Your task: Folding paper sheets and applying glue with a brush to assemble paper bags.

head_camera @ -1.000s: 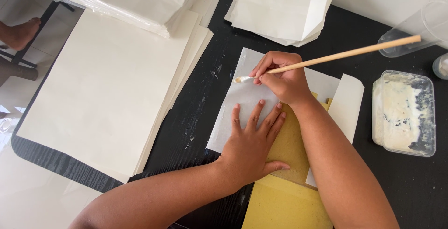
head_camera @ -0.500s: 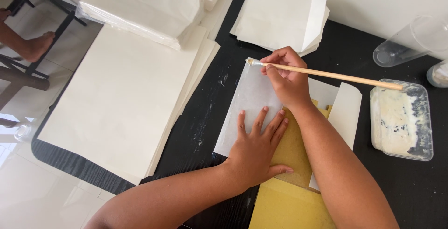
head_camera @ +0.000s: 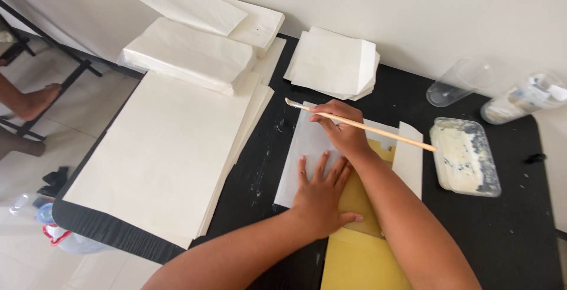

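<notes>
1. A black desk [head_camera: 520, 231] stands against a white wall, with pale floor tiles past its left edge.
2. The left hand [head_camera: 322, 192] lies flat, fingers spread, pressing a white sheet [head_camera: 307, 148] near the middle of the desk.
3. The right hand [head_camera: 342, 127] pinches a thin wooden brush [head_camera: 360, 126]; its bristle tip sits at the sheet's far corner.
4. The sheet partly covers a yellow envelope [head_camera: 360, 260] that runs to the desk's near edge.
5. A clear tub [head_camera: 466, 157] of white paste sits just right of the sheet.
6. An overturned clear cup [head_camera: 458, 83] and a jar [head_camera: 522, 98] lie toward the far right corner.
7. Large cream sheets [head_camera: 159, 154] cover the left side of the desk, with folded white stacks [head_camera: 189, 54] at the far edge and another stack [head_camera: 333, 62] beyond the brush.
</notes>
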